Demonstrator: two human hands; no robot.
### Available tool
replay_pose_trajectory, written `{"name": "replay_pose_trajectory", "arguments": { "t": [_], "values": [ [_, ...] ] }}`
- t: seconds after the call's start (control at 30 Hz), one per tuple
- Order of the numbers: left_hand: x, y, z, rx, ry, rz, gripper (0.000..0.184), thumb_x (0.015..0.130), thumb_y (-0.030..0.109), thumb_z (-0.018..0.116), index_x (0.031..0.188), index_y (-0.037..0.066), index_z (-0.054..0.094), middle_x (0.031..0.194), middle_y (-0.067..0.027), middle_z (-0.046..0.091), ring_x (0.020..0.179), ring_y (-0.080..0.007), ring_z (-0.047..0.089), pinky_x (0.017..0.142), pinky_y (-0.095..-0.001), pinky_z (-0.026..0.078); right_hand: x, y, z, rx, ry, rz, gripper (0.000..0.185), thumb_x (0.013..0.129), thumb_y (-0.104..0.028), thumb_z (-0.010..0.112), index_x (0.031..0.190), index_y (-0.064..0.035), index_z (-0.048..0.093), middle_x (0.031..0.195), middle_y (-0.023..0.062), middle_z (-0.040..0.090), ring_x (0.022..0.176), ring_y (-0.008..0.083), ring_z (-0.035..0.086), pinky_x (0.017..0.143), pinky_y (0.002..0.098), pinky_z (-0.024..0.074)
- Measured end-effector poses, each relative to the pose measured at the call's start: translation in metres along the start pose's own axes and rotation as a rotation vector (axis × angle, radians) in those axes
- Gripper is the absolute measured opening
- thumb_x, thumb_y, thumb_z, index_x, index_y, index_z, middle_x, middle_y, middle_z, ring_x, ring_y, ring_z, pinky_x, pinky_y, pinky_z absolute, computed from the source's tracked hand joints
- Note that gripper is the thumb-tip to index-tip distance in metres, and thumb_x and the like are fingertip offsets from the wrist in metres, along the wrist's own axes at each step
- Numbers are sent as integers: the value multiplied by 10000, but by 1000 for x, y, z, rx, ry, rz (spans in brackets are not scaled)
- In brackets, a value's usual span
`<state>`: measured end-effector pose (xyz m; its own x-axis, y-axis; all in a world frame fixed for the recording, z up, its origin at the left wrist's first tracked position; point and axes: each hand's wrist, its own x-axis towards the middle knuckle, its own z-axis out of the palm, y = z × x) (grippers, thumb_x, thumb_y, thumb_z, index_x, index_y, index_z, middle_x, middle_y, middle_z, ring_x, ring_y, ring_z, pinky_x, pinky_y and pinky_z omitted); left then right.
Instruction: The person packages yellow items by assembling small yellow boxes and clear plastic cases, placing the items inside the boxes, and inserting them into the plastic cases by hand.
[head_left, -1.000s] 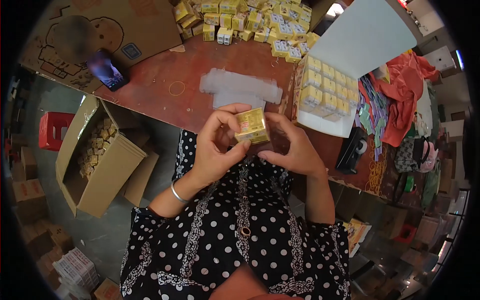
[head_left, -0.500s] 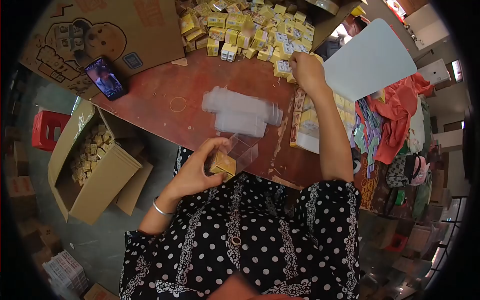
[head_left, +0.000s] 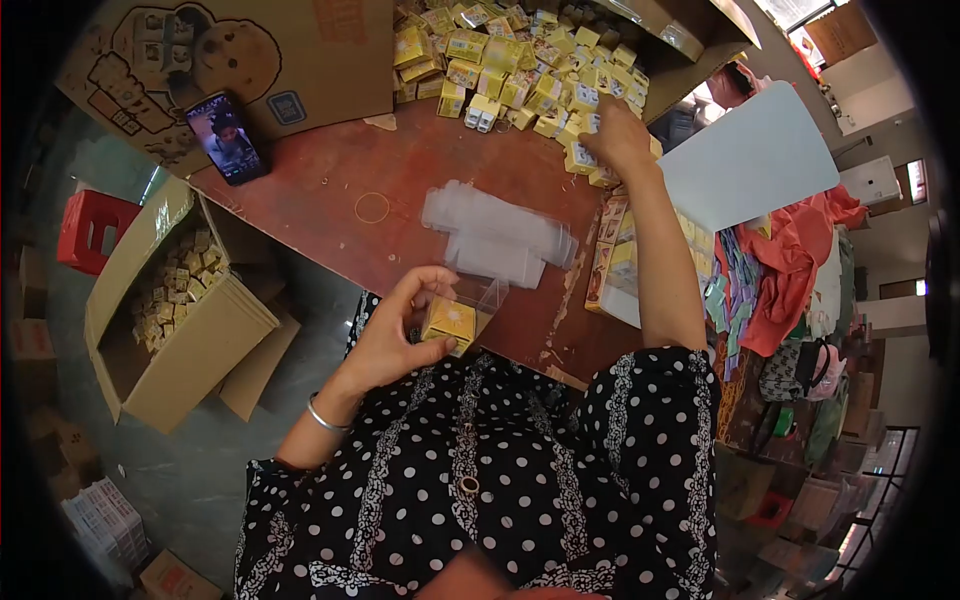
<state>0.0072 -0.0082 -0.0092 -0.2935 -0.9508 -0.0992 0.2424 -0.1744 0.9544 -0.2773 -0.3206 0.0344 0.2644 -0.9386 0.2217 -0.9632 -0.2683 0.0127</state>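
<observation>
My left hand (head_left: pixel 395 335) is closed around a small yellow box (head_left: pixel 450 322) near my chest. A clear plastic sleeve (head_left: pixel 490 300) sticks out beside that box. My right hand (head_left: pixel 620 138) reaches to the right edge of a big pile of small yellow boxes (head_left: pixel 520 75). Its fingers are bent down among the boxes, and their tips are partly hidden, so I cannot see whether a box is between them. Between my hands, flat clear plastic sleeves (head_left: pixel 495 235) lie stacked on the red table (head_left: pixel 330 200).
An open display carton (head_left: pixel 610 250) with a pale raised lid (head_left: pixel 750 155) stands under my right forearm. At the left, a phone (head_left: pixel 225 135) leans on a large printed carton (head_left: pixel 330 60). Below it, an open carton (head_left: pixel 190 370) holds small boxes. A rubber band (head_left: pixel 372 207) lies on the table.
The view has shifted slightly. My right hand stays at the pile's edge with its fingers moved a little among the boxes. My left hand has turned the yellow box so its top faces me more.
</observation>
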Motion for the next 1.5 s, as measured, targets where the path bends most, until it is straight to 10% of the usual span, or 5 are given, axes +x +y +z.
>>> {"name": "replay_pose_trajectory", "arguments": {
  "t": [0.43, 0.87, 1.13, 1.5],
  "values": [
    [5, 3, 16, 30, 124, 143, 648, 793, -26, 774, 1354, 47, 457, 1213, -68, 589, 1052, -133, 614, 906, -280, 515, -95, -66, -133, 934, -646, -142, 350, 925, -388, 733, 942, -48, 652, 700, -84, 523, 641, 6, 444, 545, 207, 327],
    [0, 11, 61, 66, 141, 185, 665, 803, -13, 800, 1357, 25, 432, 1213, -97, 596, 1072, -152, 630, 923, -294, 529, -155, -110, -154, 830, -269, -203, 419, 827, -363, 825, 928, 3, 646, 695, 17, 598, 656, 88, 574, 584, 259, 469],
    [2, 10, 65, 6, 95, 226, 672, 816, -13, 790, 1368, 9, 409, 1223, -95, 600, 1129, -174, 622, 968, -320, 515, -151, -101, -144, 771, -317, -658, 197, 942, -207, 704, 1034, -35, 678, 789, 34, 592, 730, 121, 570, 676, 264, 467],
    [-3, 11, 58, 44, 79, 339, 883, 844, -12, 763, 1568, 77, 266, 1294, -99, 543, 1187, -200, 600, 1015, -335, 482, -173, -88, -138, 897, -209, -402, 217, 977, -196, 654, 1112, -27, 678, 1056, 40, 645, 852, 144, 601, 761, 279, 489]
  ]
}}
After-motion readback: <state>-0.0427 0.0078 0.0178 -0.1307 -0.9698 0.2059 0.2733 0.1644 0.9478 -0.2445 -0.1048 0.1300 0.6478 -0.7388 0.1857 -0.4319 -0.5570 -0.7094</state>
